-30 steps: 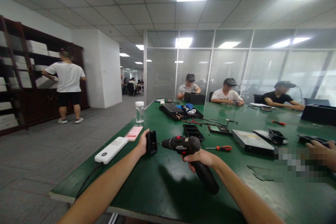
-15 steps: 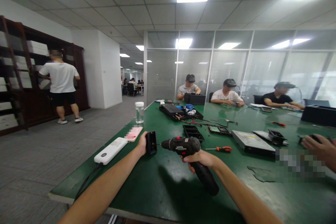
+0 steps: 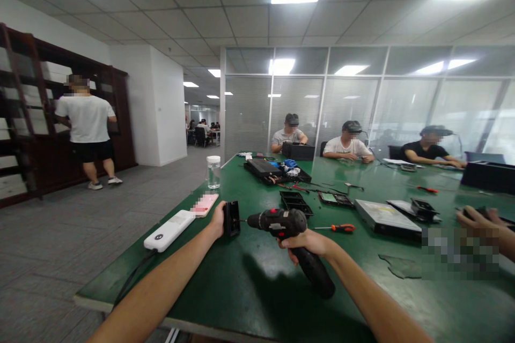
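Note:
My left hand [image 3: 218,221] is closed on a small black plastic box [image 3: 232,218], held upright with its open side facing right. My right hand [image 3: 308,244] grips a black and red cordless drill [image 3: 279,222] by its handle. The drill's thin bit points left and its tip reaches the box's open side; whether it touches a screw cannot be made out. A white power bank [image 3: 169,231] with a cable and a pink phone [image 3: 205,204] lie left of the box.
On the green table [image 3: 213,289] are a clear jar [image 3: 213,172], black trays [image 3: 296,204], an orange screwdriver [image 3: 341,228], a silver drive [image 3: 388,220] and a dark device with wires [image 3: 263,168]. Another person's hands [image 3: 483,225] work at the right edge. Several people are farther back.
My hands, the box and the drill look unchanged. The person by the cabinet has shifted left, and the other person's hands at the right edge have moved slightly.

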Action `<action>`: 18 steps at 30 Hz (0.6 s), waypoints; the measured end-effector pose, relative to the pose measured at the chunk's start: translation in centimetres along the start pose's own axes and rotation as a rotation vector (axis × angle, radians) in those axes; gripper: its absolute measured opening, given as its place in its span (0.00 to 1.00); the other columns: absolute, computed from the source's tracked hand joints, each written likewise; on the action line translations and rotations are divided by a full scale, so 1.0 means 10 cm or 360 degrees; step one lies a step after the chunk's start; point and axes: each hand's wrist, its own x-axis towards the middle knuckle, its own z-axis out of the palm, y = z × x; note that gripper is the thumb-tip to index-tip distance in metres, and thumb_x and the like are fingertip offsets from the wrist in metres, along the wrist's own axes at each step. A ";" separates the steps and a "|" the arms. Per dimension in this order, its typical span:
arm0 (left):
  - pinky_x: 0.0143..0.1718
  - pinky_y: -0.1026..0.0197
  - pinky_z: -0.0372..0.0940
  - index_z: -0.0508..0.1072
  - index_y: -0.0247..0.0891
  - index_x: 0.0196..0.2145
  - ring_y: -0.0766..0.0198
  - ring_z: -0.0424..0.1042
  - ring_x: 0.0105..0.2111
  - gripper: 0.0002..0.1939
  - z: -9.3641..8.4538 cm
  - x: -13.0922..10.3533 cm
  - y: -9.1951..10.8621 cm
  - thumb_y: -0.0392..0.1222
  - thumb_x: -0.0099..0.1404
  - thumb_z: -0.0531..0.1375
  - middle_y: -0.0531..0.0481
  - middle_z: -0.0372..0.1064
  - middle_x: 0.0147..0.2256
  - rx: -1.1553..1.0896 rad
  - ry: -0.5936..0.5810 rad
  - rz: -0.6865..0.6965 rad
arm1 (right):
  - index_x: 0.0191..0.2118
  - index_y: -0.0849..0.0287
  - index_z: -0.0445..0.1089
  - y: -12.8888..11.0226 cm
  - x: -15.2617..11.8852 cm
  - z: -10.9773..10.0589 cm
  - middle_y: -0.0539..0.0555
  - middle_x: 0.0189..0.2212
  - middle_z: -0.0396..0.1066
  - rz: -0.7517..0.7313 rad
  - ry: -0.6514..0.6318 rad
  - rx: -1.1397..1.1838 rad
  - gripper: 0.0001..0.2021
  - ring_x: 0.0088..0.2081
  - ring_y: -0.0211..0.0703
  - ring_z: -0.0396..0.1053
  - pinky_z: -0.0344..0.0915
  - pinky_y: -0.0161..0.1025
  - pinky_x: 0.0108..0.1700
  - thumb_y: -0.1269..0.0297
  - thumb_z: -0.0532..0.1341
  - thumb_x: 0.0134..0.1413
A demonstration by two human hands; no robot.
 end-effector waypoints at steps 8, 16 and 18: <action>0.20 0.60 0.61 0.65 0.37 0.20 0.62 0.64 0.17 0.14 -0.01 0.01 -0.01 0.50 0.53 0.52 0.50 0.63 0.17 -0.0024 0.0025 -0.0004 | 0.33 0.59 0.69 -0.06 -0.04 0.05 0.57 0.22 0.68 0.0021 0.0010 -0.0014 0.11 0.22 0.42 0.67 0.61 0.42 0.26 0.60 0.62 0.43; 0.20 0.60 0.61 0.66 0.37 0.21 0.62 0.63 0.17 0.14 -0.02 0.02 0.00 0.51 0.52 0.52 0.49 0.63 0.18 -0.0020 0.0025 -0.0008 | 0.31 0.58 0.70 -0.06 -0.05 0.05 0.58 0.19 0.67 -0.0006 0.0015 -0.0004 0.08 0.22 0.44 0.69 0.58 0.42 0.24 0.60 0.63 0.43; 0.20 0.59 0.61 0.66 0.37 0.21 0.62 0.64 0.17 0.14 -0.02 0.02 0.00 0.51 0.53 0.52 0.49 0.63 0.18 -0.0020 0.0025 -0.0015 | 0.30 0.58 0.70 -0.06 -0.05 0.05 0.58 0.18 0.66 -0.0013 0.0002 -0.0012 0.08 0.22 0.43 0.68 0.58 0.41 0.24 0.61 0.62 0.44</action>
